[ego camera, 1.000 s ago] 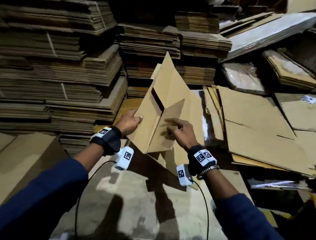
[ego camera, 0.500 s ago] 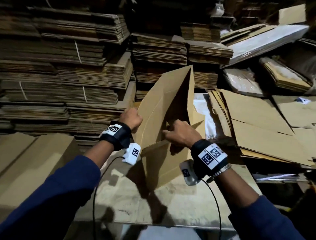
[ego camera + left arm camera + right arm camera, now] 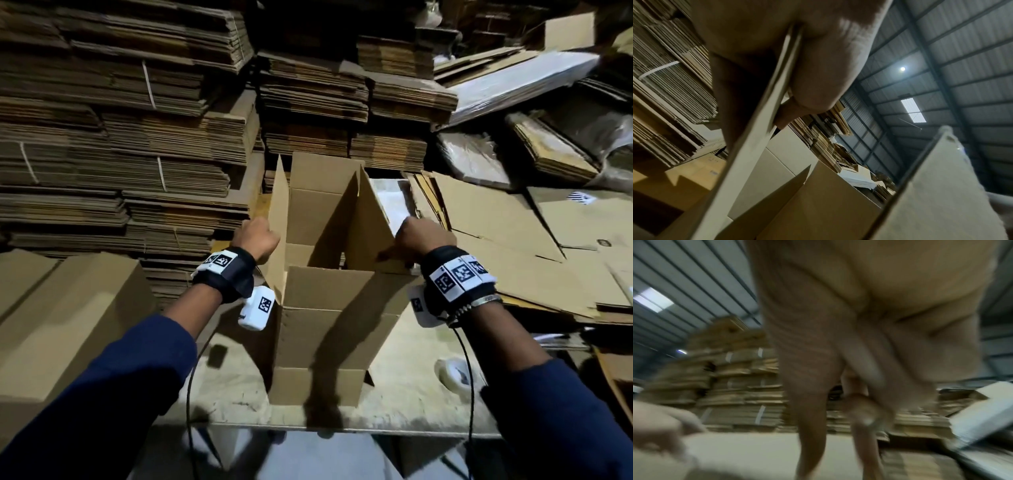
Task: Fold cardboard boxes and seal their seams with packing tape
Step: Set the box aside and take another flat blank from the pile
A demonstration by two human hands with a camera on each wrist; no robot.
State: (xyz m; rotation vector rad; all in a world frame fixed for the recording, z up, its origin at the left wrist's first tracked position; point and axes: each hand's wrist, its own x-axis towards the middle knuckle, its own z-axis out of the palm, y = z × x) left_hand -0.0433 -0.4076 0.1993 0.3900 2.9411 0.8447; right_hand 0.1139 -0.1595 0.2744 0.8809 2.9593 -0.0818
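A brown cardboard box [image 3: 318,339] stands squared up on the work table [image 3: 404,407], its top flaps up and its inside showing. My left hand [image 3: 257,236] grips the box's left flap [image 3: 279,212]; in the left wrist view the flap's edge [image 3: 764,126] runs between my thumb and fingers. My right hand [image 3: 423,238] holds the right flap [image 3: 371,219] at its outer edge; the right wrist view is blurred and shows only my palm [image 3: 869,321]. A roll of clear packing tape [image 3: 454,373] lies on the table, right of the box.
Tall stacks of flattened cardboard [image 3: 120,120] fill the back and left. Loose flat sheets [image 3: 507,240] lie at the right. A folded box [image 3: 68,318] sits at the left, beside the table. The table's front edge [image 3: 342,430] is near me.
The flat box has been opened into a square tube and now stands upright on the table. Both hands moved apart, each onto a side flap.
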